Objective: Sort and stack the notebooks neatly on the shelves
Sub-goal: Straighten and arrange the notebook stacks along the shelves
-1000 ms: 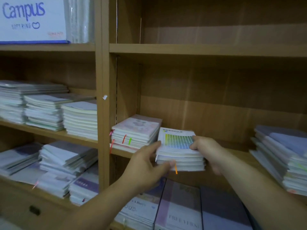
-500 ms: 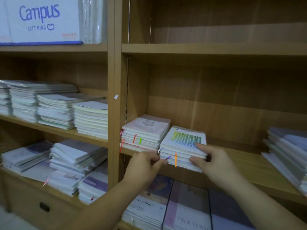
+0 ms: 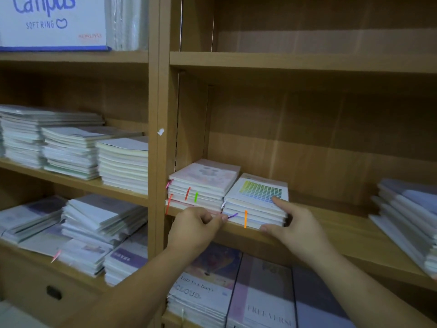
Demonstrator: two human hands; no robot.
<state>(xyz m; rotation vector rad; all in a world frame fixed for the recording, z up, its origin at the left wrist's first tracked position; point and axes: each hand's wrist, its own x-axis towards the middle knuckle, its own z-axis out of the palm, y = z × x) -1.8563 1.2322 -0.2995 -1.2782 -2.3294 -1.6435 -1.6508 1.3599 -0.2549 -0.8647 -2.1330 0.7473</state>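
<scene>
— Notebook stack point(image 3: 256, 204) with a colour-grid cover: where does it lie in the head view?

— On the middle shelf point(image 3: 331, 235) of the right-hand bay, at the front lip. It is just beside a pink-covered stack point(image 3: 203, 183) on its left; whether the two touch is hard to tell. It lies straight ahead of both hands, on their far side.

— And the hands?

— The left hand point(image 3: 196, 229) has its fingers curled. Thumb and forefinger pinch a purple ribbon point(image 3: 233, 215) that hangs from the stack's near left corner. The right hand point(image 3: 292, 224) pinches the near right corner, with the forefinger laid along the top cover and the thumb at the bottom edge. Its other fingers are hidden.

— Which way does the stack run?

— Its long side appears to run from near to far, into the shelf, with a short face toward the person. An orange ribbon point(image 3: 245, 218) hangs down that face, between the two hands.

— Which hand matters for the coming move?

— Probably the right. It alone holds the notebooks themselves, while the left has only ribbon. From that corner it could push the stack farther in, or nudge it left to square it against the pink one. Bare shelf lies to the right, up to a slumped pile point(image 3: 406, 221) at the right edge.
</scene>
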